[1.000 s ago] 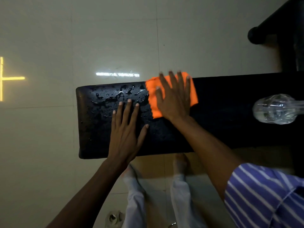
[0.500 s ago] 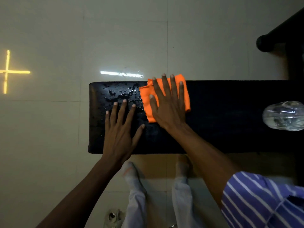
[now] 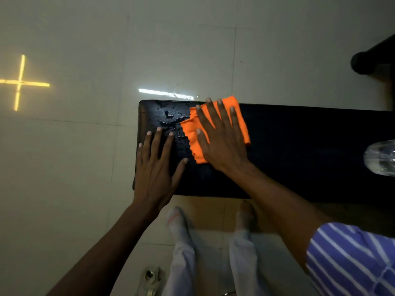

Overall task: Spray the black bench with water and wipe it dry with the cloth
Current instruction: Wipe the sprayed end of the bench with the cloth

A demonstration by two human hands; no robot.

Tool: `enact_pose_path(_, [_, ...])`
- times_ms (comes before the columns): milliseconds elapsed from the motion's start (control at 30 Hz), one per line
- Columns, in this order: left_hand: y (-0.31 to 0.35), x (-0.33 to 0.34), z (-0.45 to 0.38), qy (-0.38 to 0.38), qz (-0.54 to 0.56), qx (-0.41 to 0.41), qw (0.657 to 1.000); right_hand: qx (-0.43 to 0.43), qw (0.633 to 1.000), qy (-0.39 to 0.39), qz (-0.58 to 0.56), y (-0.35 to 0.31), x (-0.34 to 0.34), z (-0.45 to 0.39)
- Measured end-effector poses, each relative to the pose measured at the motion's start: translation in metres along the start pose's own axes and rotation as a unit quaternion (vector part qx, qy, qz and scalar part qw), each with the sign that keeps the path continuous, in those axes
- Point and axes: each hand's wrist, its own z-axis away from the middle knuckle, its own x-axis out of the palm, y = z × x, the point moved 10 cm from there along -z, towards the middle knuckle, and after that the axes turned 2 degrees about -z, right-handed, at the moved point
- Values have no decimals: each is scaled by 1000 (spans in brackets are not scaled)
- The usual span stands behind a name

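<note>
The black bench (image 3: 299,150) runs from the middle to the right edge, over a pale tiled floor. Water drops (image 3: 168,117) glisten on its left end near the far edge. An orange cloth (image 3: 192,135) lies folded on the bench top. My right hand (image 3: 220,142) presses flat on the cloth, fingers spread and pointing away from me. My left hand (image 3: 156,167) rests flat on the bench's left end, just left of the cloth, fingers apart, holding nothing.
A clear plastic water bottle (image 3: 380,159) lies on the bench at the right edge. A dark rounded piece of furniture (image 3: 363,63) stands at the far right. My feet (image 3: 179,221) are on the floor just before the bench. A yellow cross of light (image 3: 20,83) marks the floor at left.
My right hand has slid the cloth leftward over the wet patch, and fewer drops show. The left hand has stayed flat on the bench end. The view has shifted left.
</note>
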Motion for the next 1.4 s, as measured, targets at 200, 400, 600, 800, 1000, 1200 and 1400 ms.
enact_pose_path(200, [-9,3,8,2,1,9,1000,110,994,-16,-20,24,-4,-52])
enact_pose_path(400, [-18,0,20,2,31,-21,999,-55,998,-22,-10,-50,9,-21])
enact_pose_path(600, [-30,0,37,4,45,-37,998,43,999,-10,-5,-28,5,-52])
enact_pose_path(800, [-29,1,39,5,79,-46,996,-46,999,-21,1,-81,18,-19])
enact_pose_path(1000, [-30,-4,45,5,69,-34,997,-52,998,-34,22,-61,9,-47])
enact_pose_path(1200, [-35,-7,52,-6,100,-32,994,-46,998,-40,-16,-111,19,-73])
enact_pose_path(1400, [-49,-32,53,43,161,-113,980,-102,974,-70,-191,-103,-12,-46])
